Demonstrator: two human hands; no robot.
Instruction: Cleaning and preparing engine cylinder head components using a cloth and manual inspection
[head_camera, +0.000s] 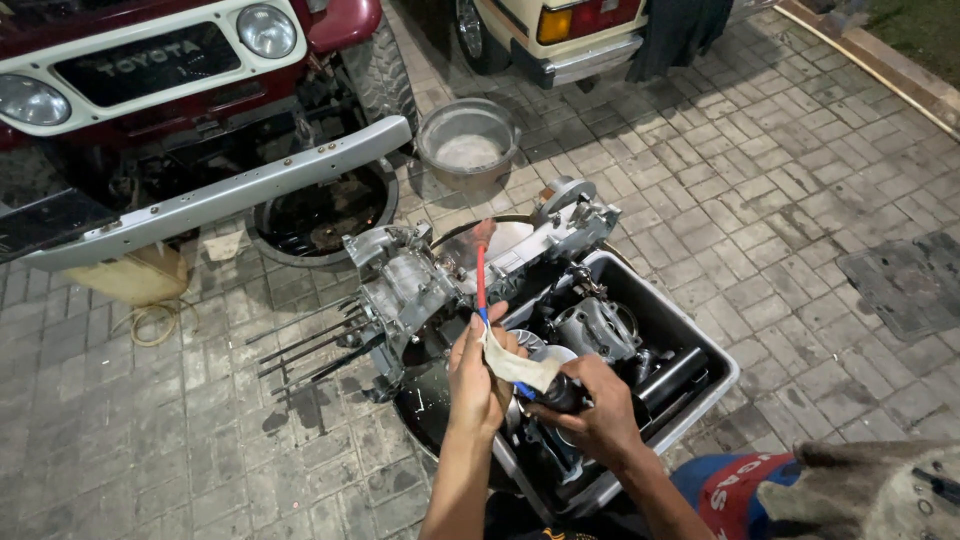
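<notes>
Toothbrush (481, 272) is pinched with a rag (515, 363) by left hand (478, 378) fingers, right hand (590, 408) clenched on a dark part (562, 392), which could be dropped if greasy.

An engine casing (450, 270) lies across a tub's (700, 345) far-left rim, behind it a basin (467, 140).

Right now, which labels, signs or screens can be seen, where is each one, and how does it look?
Grille badge: top left, on the red car's black grille; raised white letters inside a white surround.
Printed cloth: bottom right, beside the person's right forearm; blue and red with white letters.
No screens or packages show.
</notes>
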